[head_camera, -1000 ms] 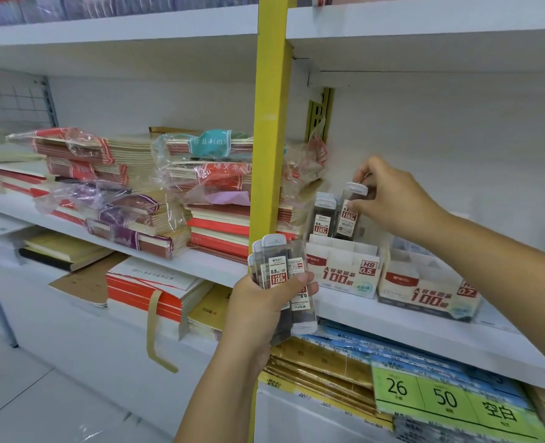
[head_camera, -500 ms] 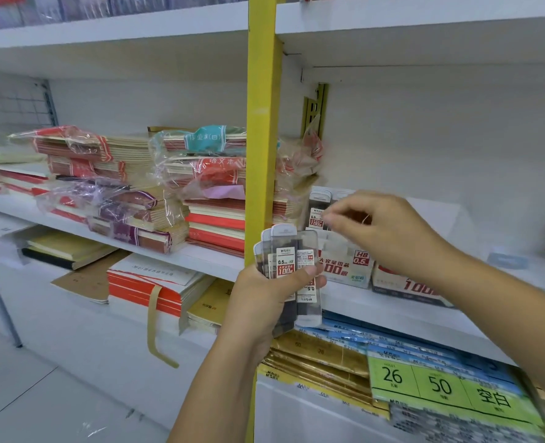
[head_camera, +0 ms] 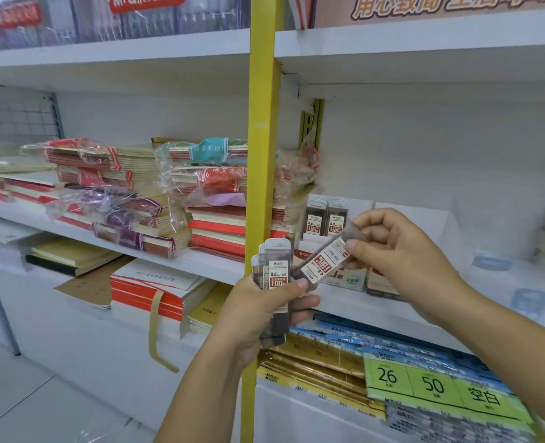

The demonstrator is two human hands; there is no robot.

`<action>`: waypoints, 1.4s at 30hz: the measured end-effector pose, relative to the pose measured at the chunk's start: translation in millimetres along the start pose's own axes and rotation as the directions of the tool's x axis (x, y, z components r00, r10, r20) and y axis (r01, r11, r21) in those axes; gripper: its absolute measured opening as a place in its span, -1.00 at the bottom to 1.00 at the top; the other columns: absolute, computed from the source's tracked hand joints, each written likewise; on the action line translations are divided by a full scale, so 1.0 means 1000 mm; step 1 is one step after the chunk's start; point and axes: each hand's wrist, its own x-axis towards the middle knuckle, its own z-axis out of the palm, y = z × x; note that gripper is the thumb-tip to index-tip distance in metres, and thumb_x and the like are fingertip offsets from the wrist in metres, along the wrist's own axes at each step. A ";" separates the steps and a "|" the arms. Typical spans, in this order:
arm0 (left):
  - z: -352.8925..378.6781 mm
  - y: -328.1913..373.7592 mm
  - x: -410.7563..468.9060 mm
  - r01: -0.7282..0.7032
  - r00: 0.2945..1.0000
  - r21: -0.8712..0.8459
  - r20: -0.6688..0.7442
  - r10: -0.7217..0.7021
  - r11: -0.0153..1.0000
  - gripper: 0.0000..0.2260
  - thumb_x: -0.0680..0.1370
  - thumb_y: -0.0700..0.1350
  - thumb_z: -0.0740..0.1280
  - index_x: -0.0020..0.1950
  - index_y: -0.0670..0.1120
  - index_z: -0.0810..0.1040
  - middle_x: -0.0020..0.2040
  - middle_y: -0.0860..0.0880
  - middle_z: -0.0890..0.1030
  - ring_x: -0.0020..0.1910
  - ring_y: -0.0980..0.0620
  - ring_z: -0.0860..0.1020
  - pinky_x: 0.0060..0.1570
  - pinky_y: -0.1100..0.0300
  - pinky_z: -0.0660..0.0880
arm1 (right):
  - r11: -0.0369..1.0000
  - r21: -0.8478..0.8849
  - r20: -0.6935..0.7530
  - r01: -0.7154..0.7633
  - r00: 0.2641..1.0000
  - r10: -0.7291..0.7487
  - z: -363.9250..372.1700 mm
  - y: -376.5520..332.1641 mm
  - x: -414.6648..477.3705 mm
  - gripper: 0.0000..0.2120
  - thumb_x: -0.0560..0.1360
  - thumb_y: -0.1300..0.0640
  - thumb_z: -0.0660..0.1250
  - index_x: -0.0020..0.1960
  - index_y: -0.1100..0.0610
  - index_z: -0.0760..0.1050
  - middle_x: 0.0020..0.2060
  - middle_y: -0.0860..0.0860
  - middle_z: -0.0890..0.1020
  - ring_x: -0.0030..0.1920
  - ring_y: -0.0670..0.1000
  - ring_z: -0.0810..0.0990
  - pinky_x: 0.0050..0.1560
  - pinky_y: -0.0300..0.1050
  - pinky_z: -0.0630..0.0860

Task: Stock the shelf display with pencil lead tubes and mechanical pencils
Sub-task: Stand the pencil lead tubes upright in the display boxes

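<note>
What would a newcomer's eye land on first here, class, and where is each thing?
At the centre, the left hand grips a bundle of lead tubes, while the right hand pinches a single tube, tilted, beside it. Behind them a bright yellow post runs top to bottom, and a green price sign sits at the lower right.

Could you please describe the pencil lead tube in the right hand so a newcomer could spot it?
Start at the yellow post dividing the shelving; right of it, two hands meet before the middle shelf. The right hand pinches one pencil lead tube. Unlike the upright bunch in the left hand and the tubes standing in the display box behind, it lies slanted, label inverted.
</note>
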 end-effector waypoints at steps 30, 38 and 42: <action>-0.005 -0.008 0.013 -0.017 1.000 0.137 0.007 0.017 0.990 -0.92 0.63 -0.11 0.30 0.05 0.07 0.53 -0.36 -0.04 0.50 -0.47 0.05 0.41 -0.47 0.20 0.21 | 0.636 -0.741 0.050 0.216 0.962 -0.268 -0.011 -0.008 0.088 -0.75 0.49 0.21 0.41 0.04 -0.03 0.41 -0.15 -0.12 0.58 -0.16 -0.12 0.58 -0.25 -0.20 0.49; -0.008 -0.008 0.011 -0.093 0.996 0.148 0.029 0.090 0.985 -0.85 0.58 -0.09 0.41 -0.06 0.19 0.65 -0.21 -0.04 0.71 -0.32 0.07 0.61 -0.26 0.08 0.45 | 0.336 -0.926 0.073 0.169 0.957 -0.280 -0.017 0.012 0.110 -0.81 0.52 0.01 0.38 0.12 -0.02 0.61 -0.07 -0.04 0.41 0.03 0.01 0.41 -0.11 -0.11 0.31; -0.006 -0.008 0.009 -0.111 0.994 0.155 0.026 0.108 0.982 -0.85 0.52 -0.04 0.49 0.03 0.20 0.66 -0.03 -0.08 0.75 -0.07 -0.05 0.73 0.02 -0.11 0.61 | 0.179 -0.969 0.120 0.171 0.957 -0.266 -0.018 0.011 0.102 -0.70 0.57 0.01 0.32 0.27 0.01 0.57 0.00 0.01 0.44 0.15 0.07 0.39 -0.07 -0.09 0.33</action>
